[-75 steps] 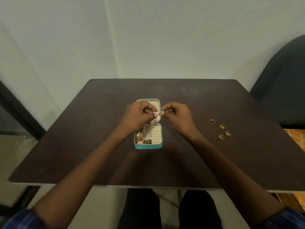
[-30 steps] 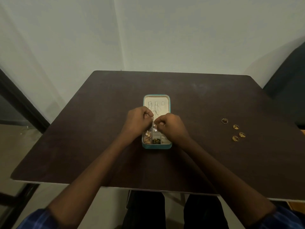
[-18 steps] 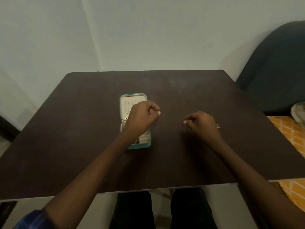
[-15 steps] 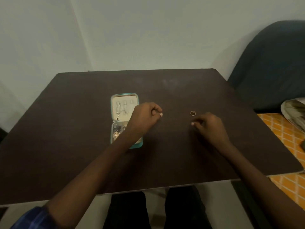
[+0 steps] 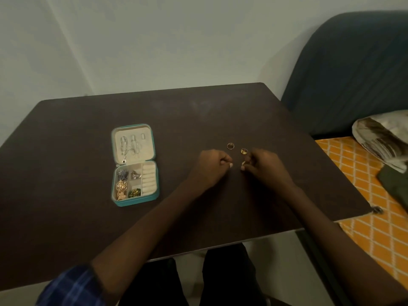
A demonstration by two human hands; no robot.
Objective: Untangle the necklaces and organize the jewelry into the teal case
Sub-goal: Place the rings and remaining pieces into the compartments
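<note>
Your right hand [image 5: 262, 166] rests on the dark table [image 5: 66, 173] with its fingers curled in, and a small gold ring [image 5: 243, 163] shows at its fingertips; it looks pinched there, though the piece is too small to tell exactly how it sits. Your left hand [image 5: 212, 166] lies just beside the right, to its left, fingers curled into a loose fist; whether anything is between them you cannot tell from this view.

Just beyond your right fingertips, nearly touching the hand, lies a second gold ring [image 5: 244, 151]. A third gold ring [image 5: 230, 146] sits a little farther out, beyond the gap between your two hands and apart from both.

The teal case [image 5: 134, 202] lies open on the table well to the left of your left hand, out of touch with either hand. Its lid half, the far one, carries thin silver necklaces [image 5: 128, 146] with a dark pendant hanging at their near end. Its near half holds a gold ornament [image 5: 121, 189], a green and gold piece [image 5: 134, 192], dark beads [image 5: 122, 174] and a silver piece [image 5: 135, 175] in separate compartments, with the pale ring rolls [image 5: 149, 178] on the side nearest your hands.
</note>
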